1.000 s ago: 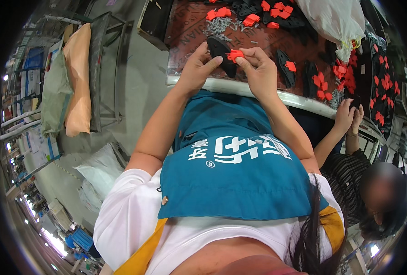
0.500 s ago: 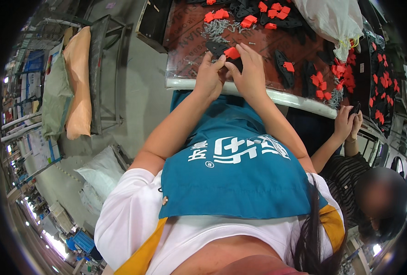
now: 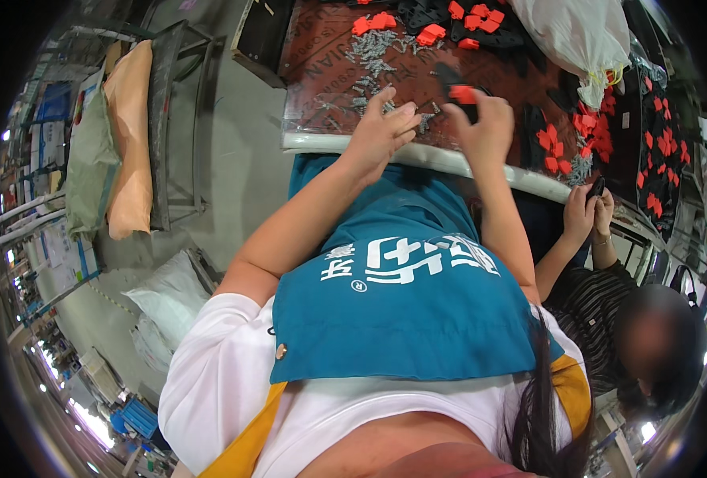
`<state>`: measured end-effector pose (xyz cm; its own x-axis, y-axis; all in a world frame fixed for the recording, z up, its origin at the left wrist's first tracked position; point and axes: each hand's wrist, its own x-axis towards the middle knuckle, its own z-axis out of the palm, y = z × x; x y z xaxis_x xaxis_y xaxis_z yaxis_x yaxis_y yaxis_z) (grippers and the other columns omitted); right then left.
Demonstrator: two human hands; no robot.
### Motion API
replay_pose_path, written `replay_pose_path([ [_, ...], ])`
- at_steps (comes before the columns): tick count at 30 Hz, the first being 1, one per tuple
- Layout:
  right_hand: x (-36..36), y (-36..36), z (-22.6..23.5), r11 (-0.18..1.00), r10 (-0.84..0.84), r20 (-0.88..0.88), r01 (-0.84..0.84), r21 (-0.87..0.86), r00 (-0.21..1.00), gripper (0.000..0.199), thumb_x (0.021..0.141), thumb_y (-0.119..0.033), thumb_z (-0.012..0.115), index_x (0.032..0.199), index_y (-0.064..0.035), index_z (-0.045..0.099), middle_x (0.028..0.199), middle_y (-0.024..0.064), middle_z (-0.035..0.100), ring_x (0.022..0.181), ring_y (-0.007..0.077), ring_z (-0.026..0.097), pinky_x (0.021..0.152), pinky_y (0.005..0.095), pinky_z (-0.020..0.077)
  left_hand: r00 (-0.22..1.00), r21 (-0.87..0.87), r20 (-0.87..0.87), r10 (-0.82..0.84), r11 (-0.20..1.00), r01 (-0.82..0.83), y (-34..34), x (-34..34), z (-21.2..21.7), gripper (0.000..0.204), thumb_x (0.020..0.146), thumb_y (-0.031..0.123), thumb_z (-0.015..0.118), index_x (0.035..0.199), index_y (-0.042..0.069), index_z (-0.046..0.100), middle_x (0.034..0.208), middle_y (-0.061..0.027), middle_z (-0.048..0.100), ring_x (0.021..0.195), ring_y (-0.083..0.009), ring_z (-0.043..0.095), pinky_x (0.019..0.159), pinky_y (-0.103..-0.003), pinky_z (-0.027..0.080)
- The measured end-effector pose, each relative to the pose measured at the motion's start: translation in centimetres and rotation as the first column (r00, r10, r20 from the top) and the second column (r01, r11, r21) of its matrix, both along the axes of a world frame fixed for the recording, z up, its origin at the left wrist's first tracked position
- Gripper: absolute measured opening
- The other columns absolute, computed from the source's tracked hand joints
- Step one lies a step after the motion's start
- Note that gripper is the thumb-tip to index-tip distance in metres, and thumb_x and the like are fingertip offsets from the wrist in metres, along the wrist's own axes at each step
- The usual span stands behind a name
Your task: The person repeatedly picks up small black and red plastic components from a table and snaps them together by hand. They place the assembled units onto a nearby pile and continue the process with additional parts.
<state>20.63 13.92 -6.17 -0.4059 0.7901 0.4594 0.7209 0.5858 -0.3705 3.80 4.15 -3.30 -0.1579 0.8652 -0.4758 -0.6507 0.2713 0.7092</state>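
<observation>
My right hand (image 3: 487,131) is over the reddish-brown tabletop, its thumb and fingers closed around a flat black plastic part (image 3: 451,78). An orange-red plastic clip (image 3: 463,95) sits on that part at my fingers. Slightly blurred, the part points away from me. To its left my left hand (image 3: 380,134) is raised above the table's near edge, fingers apart and half bent, with nothing visible in it. Small silver screws (image 3: 373,54) lie in a loose heap beyond my left hand, and several are scattered between the hands.
Orange-red clips (image 3: 478,17) and black parts (image 3: 425,14) are piled at the far side. A white plastic bag (image 3: 573,40) stands far right. More clips (image 3: 553,147) lie at the right, beside a co-worker's hands (image 3: 589,215). White padding (image 3: 314,142) lines the near edge.
My hands have come apart. The right one has carried the black part with its clip to the right, while the left has let go and stayed near the screws.
</observation>
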Motion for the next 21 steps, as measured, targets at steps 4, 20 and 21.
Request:
replay_pose_path([
  [4,3.8,1.5,-0.7,0.963,-0.27,0.183,0.264,0.061,0.945,0.048,0.072,-0.042,0.074,0.099,-0.0044,0.062,0.094,0.0141,0.059,0.09,0.035,0.055,0.076,0.0454,0.0446,0.997,0.026,0.073,0.033,0.999,-0.035,0.2,-1.7,-0.4,0.061,0.091,0.014,0.056,0.14,-0.002,0.023,0.127,-0.0193,0.052,0.112,-0.027,0.056,0.093,-0.035,0.046],
  [20,-9.8,14.1,-3.4,0.964,0.134,0.319,-0.198,0.178,0.938,0.035,0.075,-0.011,0.062,0.11,-0.013,0.059,0.106,0.0091,0.056,0.103,0.0298,0.05,0.084,0.0432,0.0449,0.99,-0.01,0.086,0.113,0.994,-0.112,-0.2,-3.4,-0.1,0.038,0.092,0.008,0.051,0.127,-0.001,0.04,0.116,-0.0167,0.056,0.096,-0.0213,0.059,0.087,-0.033,0.05],
  [21,-10.7,15.5,-4.2,0.964,0.141,0.332,-0.205,0.167,0.933,0.036,0.075,-0.01,0.06,0.111,-0.0128,0.059,0.106,0.0091,0.056,0.104,0.0298,0.05,0.084,0.0434,0.0455,0.989,-0.012,0.082,0.122,0.993,-0.121,-0.4,-3.7,-0.2,0.037,0.092,0.008,0.051,0.127,-0.001,0.041,0.115,-0.0159,0.056,0.095,-0.0208,0.059,0.086,-0.033,0.05],
])
